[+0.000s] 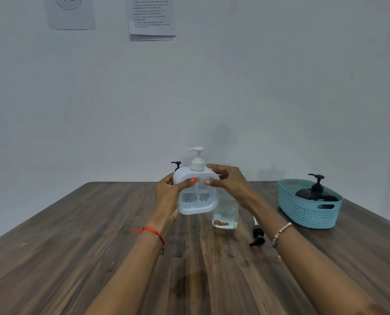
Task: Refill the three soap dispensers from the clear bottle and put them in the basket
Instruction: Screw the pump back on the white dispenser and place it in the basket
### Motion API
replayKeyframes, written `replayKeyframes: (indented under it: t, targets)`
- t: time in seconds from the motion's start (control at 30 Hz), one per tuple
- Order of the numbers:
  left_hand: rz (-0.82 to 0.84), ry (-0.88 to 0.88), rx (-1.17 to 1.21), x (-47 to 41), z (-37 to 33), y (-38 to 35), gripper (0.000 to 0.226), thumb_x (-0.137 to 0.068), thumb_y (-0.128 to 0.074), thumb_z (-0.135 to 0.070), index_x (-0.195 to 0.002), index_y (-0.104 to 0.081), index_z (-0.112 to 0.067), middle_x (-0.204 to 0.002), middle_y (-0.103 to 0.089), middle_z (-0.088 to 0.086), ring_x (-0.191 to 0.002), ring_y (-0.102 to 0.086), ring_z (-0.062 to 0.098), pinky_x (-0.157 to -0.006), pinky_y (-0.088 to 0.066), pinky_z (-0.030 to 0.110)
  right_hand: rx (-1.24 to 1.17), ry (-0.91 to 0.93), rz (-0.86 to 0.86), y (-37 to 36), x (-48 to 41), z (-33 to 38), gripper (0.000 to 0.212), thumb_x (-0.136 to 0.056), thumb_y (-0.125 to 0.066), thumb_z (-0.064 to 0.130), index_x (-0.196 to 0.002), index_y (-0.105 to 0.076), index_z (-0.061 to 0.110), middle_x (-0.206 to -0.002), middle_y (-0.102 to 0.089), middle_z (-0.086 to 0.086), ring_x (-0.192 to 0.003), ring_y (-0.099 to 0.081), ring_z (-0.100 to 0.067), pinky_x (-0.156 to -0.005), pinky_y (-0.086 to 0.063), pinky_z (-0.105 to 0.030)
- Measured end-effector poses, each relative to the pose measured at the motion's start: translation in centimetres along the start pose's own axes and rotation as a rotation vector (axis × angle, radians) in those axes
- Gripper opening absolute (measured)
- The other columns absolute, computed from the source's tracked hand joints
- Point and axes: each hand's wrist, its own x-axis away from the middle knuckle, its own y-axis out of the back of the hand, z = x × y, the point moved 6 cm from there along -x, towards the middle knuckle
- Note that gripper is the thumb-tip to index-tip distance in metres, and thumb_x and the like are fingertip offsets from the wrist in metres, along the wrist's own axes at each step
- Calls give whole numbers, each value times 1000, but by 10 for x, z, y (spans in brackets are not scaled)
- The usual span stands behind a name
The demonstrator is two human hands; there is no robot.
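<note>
both arms are stretched forward over the bench (75, 246), with the two hands brought close together at the middle. the white dispenser (197, 196) is held between them. the left hand (166, 194) is wrapped round its left side, with the thumb laid across the front. the right hand (230, 180) is pinched on its top right corner, thumb in front and fingers behind. the dispenser is kept nearly upright, with its white pump on top. some clear liquid is seen in its lower part. whether its base touches the bench cannot be told.

the far edge of the bench is set against the wall. the basket (310, 212) is placed near the right edge, well apart from the hands. a wide stretch of bare wood is seen to the left of the left arm, and more near the front.

three dispensers are counted: the white one in the hands, a black dispenser (316, 194) standing in the basket, and a third dispenser (177, 164) behind the white one, of which only the black pump top is seen. one clear bottle (225, 214) is stood just behind the right hand. one loose black pump (257, 236) is laid on the bench beside the right arm. two papers (152, 17) are stuck on the wall.
</note>
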Motion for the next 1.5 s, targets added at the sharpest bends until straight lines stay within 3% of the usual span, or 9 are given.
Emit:
replayKeyframes:
  t: [0.1,0.23,0.6,0.7,0.8,0.93,1.2,1.37,1.5]
  targets:
    - [64,-37,-12,2,-5,-24,26,-70,-74,2,-90,-68,-12,-87,-71,7,-70,-70,17,-63,-59,34,0,12,-40,28,-1,8,50,-72,-75,5,-120,-61,11,-108,-67,-5,-98,-62,-22,-89,-51,-34]
    - [199,-47,33,0,-10,-72,29,-75,-64,5,-99,-67,-10,-91,-69,6,-78,-67,19,-78,-58,42,-36,40,-124,76,1,19,51,-71,-74,-1,-120,-60,5,-107,-66,-8,-91,-62,-17,-78,-54,-22]
    - [495,-81,-32,-15,44,-216,33,-81,-67,-2,-112,-60,-10,-105,-65,3,-96,-63,20,-75,-57,22,11,-52,-445,226,17,-10,48,-68,-77,0,-114,-63,-1,-109,-67,-11,-90,-62,-18,-83,-51,-27]
    - [552,-123,-60,-30,58,-252,35,-80,-68,-4,-113,-60,-10,-107,-66,5,-98,-62,21,-82,-56,29,24,-37,-543,259,10,-23,46,-66,-78,0,-111,-65,0,-109,-68,-14,-92,-63,-20,-90,-51,-33]
    - [574,-168,-101,-48,71,-284,37,-80,-69,-6,-115,-60,-8,-111,-64,8,-100,-61,23,-88,-54,35,59,-4,-602,285,-1,-33,45,-71,-75,0,-114,-64,0,-119,-64,-12,-98,-61,-18,-85,-47,-25]
    - [586,-183,-110,-74,93,-319,37,-82,-68,-7,-118,-58,-7,-111,-62,6,-97,-59,20,-88,-54,33,124,42,-642,311,-22,-48,40,-81,-66,1,-120,-59,1,-130,-57,-11,-108,-56,-15,-79,-47,-13]
    - [564,-183,-133,-101,151,-346,40,-84,-66,-6,-122,-52,-4,-110,-58,1,-94,-57,9,-74,-52,12,204,28,-673,339,-52,-96,37,-85,-61,1,-122,-59,4,-131,-56,-10,-120,-53,-20,-88,-42,-16]
    - [594,-100,-161,-110,187,-346,34,-84,-66,-6,-115,-54,-10,-115,-59,7,-105,-58,20,-88,-52,31,167,-39,-701,343,-52,-134,37,-79,-67,-2,-116,-63,2,-124,-61,-12,-105,-55,-11,-88,-45,-19]
    - [588,-32,-317,-110,215,-332,40,-81,-69,-8,-119,-55,-9,-114,-59,5,-111,-57,26,-97,-49,42,158,-185,-657,344,-47,-167,38,-68,-77,-3,-104,-69,3,-101,-68,-18,-92,-62,-23,-91,-53,-39]
